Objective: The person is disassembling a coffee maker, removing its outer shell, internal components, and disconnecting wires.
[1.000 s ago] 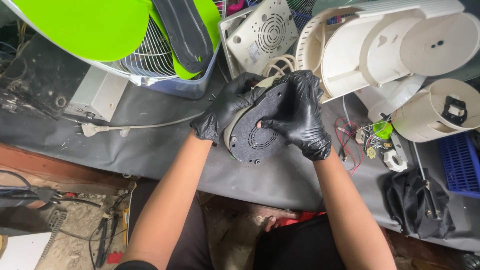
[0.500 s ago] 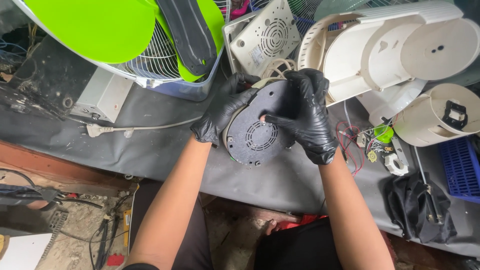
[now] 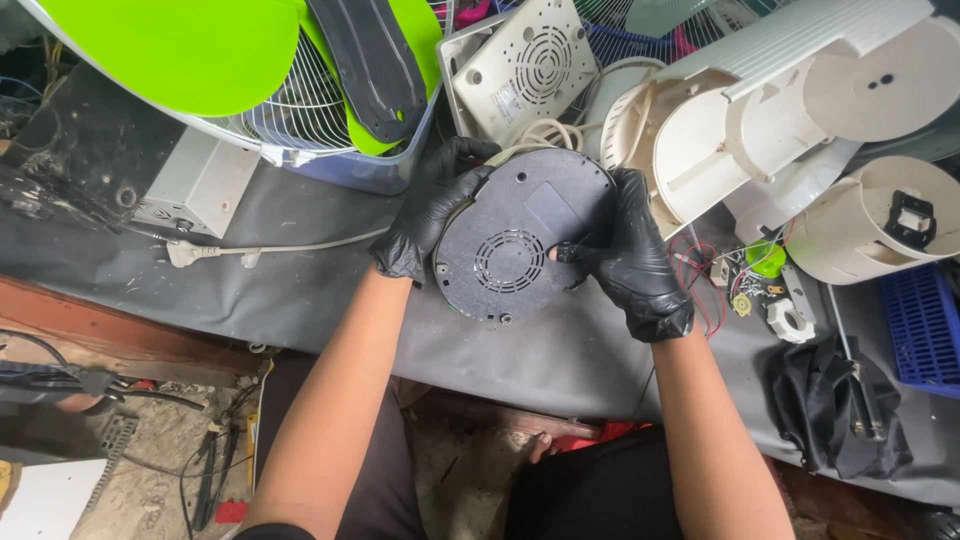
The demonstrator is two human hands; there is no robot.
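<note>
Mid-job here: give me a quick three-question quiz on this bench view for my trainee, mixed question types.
1. True or false: both hands grip the round dark base plate.
2. Which lies on the grey mat left of the left hand? A) white plug and cord B) blue crate C) black cloth
3. Fill in: the centre of the plate has a round ____ of slots.

Key
1. True; the right hand holds its right edge, the left hand its left edge.
2. A, the white plug and cord.
3. Vent grille.
</note>
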